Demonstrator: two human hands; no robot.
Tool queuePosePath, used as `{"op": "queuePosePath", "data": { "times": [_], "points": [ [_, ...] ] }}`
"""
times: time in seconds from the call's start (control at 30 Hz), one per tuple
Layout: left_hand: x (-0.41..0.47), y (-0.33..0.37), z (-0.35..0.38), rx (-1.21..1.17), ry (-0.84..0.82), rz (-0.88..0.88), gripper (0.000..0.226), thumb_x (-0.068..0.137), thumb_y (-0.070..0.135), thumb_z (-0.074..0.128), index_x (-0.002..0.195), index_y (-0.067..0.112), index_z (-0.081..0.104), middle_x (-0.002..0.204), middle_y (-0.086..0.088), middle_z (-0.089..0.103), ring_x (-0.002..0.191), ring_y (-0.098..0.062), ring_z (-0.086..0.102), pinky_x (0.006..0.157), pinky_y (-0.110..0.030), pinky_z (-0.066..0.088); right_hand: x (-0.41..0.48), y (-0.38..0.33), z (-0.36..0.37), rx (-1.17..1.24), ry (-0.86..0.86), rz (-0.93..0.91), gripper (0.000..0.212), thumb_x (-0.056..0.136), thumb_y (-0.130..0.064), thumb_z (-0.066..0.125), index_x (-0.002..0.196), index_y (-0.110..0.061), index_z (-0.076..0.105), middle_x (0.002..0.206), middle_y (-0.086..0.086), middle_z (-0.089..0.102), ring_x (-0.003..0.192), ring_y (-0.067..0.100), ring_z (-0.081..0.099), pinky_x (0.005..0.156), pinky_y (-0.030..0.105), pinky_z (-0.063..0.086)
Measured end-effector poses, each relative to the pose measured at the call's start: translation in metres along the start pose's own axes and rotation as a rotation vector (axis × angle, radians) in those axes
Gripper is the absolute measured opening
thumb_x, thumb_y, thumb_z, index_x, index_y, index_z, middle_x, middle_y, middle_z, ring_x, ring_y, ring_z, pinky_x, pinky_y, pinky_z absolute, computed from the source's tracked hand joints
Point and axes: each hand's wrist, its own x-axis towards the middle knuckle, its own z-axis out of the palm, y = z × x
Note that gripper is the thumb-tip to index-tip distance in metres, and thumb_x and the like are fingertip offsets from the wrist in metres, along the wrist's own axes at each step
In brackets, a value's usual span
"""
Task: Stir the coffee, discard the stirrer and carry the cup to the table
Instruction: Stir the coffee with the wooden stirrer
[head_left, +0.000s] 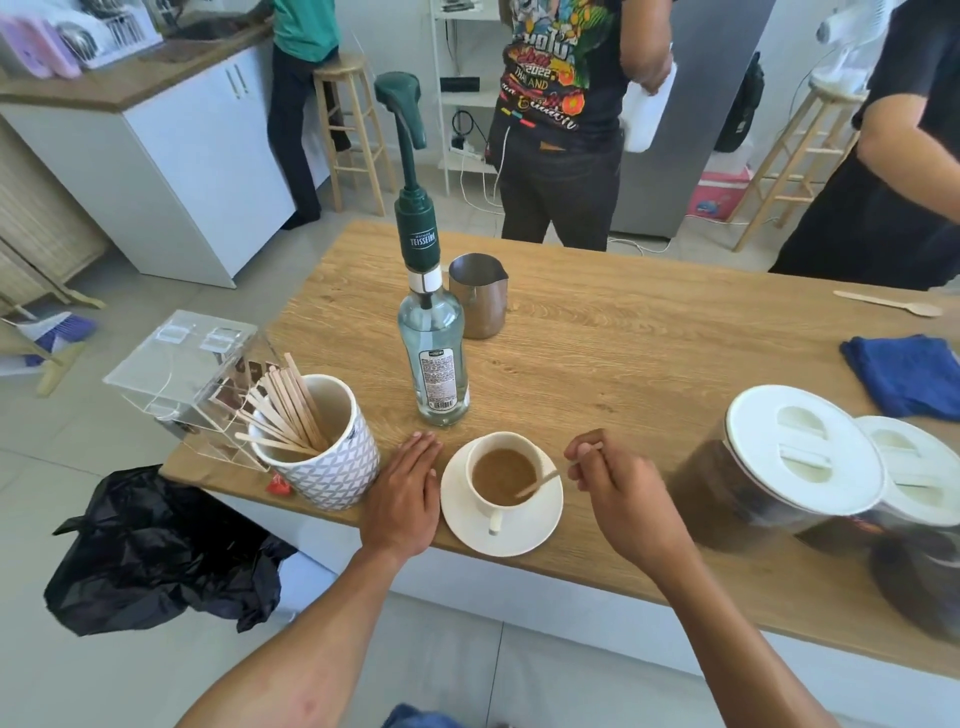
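Note:
A white cup (480, 501) of light brown coffee stands on a white saucer (540, 530) near the front edge of the wooden counter (623, 364). A wooden stirrer (540, 482) leans in the coffee, its lower end in the liquid. My right hand (618, 491) is just right of the cup, fingers pinched on the stirrer's upper end. My left hand (405, 493) lies flat on the counter, palm down, beside the saucer's left rim, holding nothing.
A patterned mug of spare stirrers (322, 452) and a clear acrylic box (176, 364) stand left. A pump bottle (434, 332) and steel jug (478, 296) are behind the cup. Two lidded jars (779, 467) sit right, with a blue cloth (904, 371). A black bag (156, 551) hangs below left. People stand beyond.

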Motion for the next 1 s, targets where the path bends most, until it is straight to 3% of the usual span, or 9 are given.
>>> {"op": "queuePosePath", "data": {
  "times": [0.1, 0.2, 0.37, 0.47, 0.6, 0.73, 0.87, 1.0],
  "points": [
    [0.001, -0.001, 0.000, 0.013, -0.003, -0.006, 0.049, 0.097, 0.026, 0.032, 0.139, 0.015, 0.054, 0.147, 0.003, 0.049, 0.142, -0.012, 0.034, 0.117, -0.023, 0.020, 0.005, -0.001, -0.001, 0.012, 0.029, -0.010, 0.019, 0.101, -0.021, 0.041, 0.095, -0.023, 0.059, 0.078, -0.010, 0.066, 0.073, 0.001, 0.061, 0.068, 0.022, 0.047],
    [-0.001, -0.003, 0.001, 0.015, -0.007, -0.007, 0.050, 0.096, 0.026, 0.032, 0.140, 0.015, 0.054, 0.148, 0.003, 0.049, 0.142, -0.012, 0.035, 0.117, -0.028, 0.024, 0.003, -0.005, 0.003, 0.039, -0.076, -0.010, 0.021, 0.101, -0.018, 0.043, 0.093, -0.020, 0.062, 0.079, -0.006, 0.067, 0.070, 0.004, 0.060, 0.067, 0.019, 0.048],
    [0.001, -0.002, 0.000, 0.001, 0.000, -0.002, 0.054, 0.094, 0.028, 0.029, 0.139, 0.014, 0.054, 0.147, 0.002, 0.049, 0.141, -0.013, 0.036, 0.116, -0.035, 0.031, 0.004, -0.002, -0.002, 0.015, 0.005, -0.006, 0.022, 0.101, -0.018, 0.042, 0.092, -0.027, 0.059, 0.079, -0.008, 0.067, 0.071, 0.005, 0.061, 0.069, 0.025, 0.049],
    [0.000, -0.002, -0.001, -0.003, 0.002, -0.006, 0.055, 0.093, 0.029, 0.028, 0.138, 0.014, 0.055, 0.147, 0.002, 0.050, 0.141, -0.013, 0.036, 0.116, -0.033, 0.031, 0.001, -0.007, 0.001, 0.039, -0.101, -0.014, 0.020, 0.101, -0.017, 0.043, 0.096, -0.019, 0.062, 0.082, -0.005, 0.069, 0.073, 0.007, 0.063, 0.073, 0.028, 0.053],
    [0.001, 0.000, 0.000, -0.006, -0.012, -0.012, 0.055, 0.094, 0.031, 0.027, 0.139, 0.015, 0.054, 0.147, 0.002, 0.049, 0.142, -0.013, 0.035, 0.116, -0.035, 0.031, 0.006, -0.005, -0.004, 0.009, -0.021, -0.007, 0.021, 0.101, -0.019, 0.041, 0.093, -0.023, 0.060, 0.079, -0.005, 0.067, 0.073, 0.007, 0.062, 0.069, 0.025, 0.048],
    [0.000, 0.000, 0.000, -0.012, -0.015, -0.017, 0.055, 0.093, 0.030, 0.028, 0.139, 0.014, 0.055, 0.147, 0.002, 0.049, 0.142, -0.013, 0.036, 0.115, -0.036, 0.032, 0.002, -0.007, -0.003, 0.004, -0.107, -0.027, 0.020, 0.101, -0.020, 0.044, 0.095, -0.022, 0.063, 0.083, -0.007, 0.069, 0.076, 0.006, 0.064, 0.073, 0.024, 0.052],
    [0.001, 0.000, 0.000, -0.018, -0.015, -0.018, 0.056, 0.093, 0.030, 0.027, 0.139, 0.014, 0.055, 0.147, 0.002, 0.049, 0.142, -0.013, 0.035, 0.116, -0.034, 0.031, 0.007, -0.006, -0.007, -0.023, -0.020, -0.001, 0.020, 0.101, -0.021, 0.042, 0.095, -0.021, 0.062, 0.080, -0.007, 0.068, 0.075, 0.006, 0.063, 0.073, 0.029, 0.051],
    [0.000, 0.000, 0.000, -0.014, -0.017, -0.019, 0.056, 0.094, 0.032, 0.026, 0.140, 0.016, 0.054, 0.148, 0.003, 0.048, 0.142, -0.012, 0.035, 0.116, -0.033, 0.029, 0.003, -0.009, -0.002, -0.009, -0.097, -0.022, 0.020, 0.100, -0.019, 0.044, 0.094, -0.021, 0.063, 0.080, -0.007, 0.069, 0.075, 0.005, 0.063, 0.075, 0.028, 0.052]
  ]
}}
